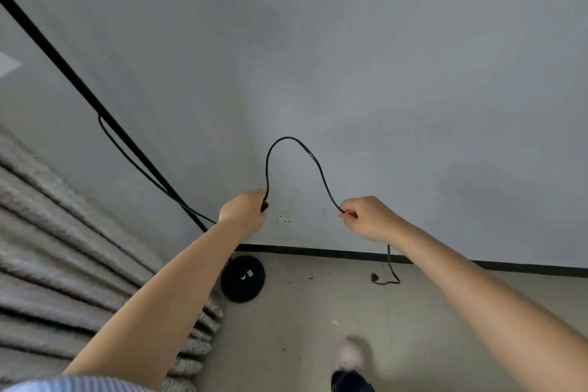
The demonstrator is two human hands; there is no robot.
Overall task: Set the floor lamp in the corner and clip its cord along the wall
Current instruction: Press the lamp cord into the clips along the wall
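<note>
The black floor lamp stands in the corner, its round base (243,278) on the floor and its thin pole (79,89) rising to the upper left. A black cord (288,138) runs down along the pole, then arches in front of the grey wall between both hands. My left hand (245,210) is shut on the cord at a small dark lump, perhaps its switch. My right hand (366,216) pinches the cord further along. Below that hand the cord hangs to the floor, where its plug end (377,278) lies.
A white wall socket (284,219) sits low on the wall between my hands. A dark skirting board (334,253) runs along the wall's foot. Grey pleated curtains (63,264) fill the left side. My shoe (350,356) is on the beige floor.
</note>
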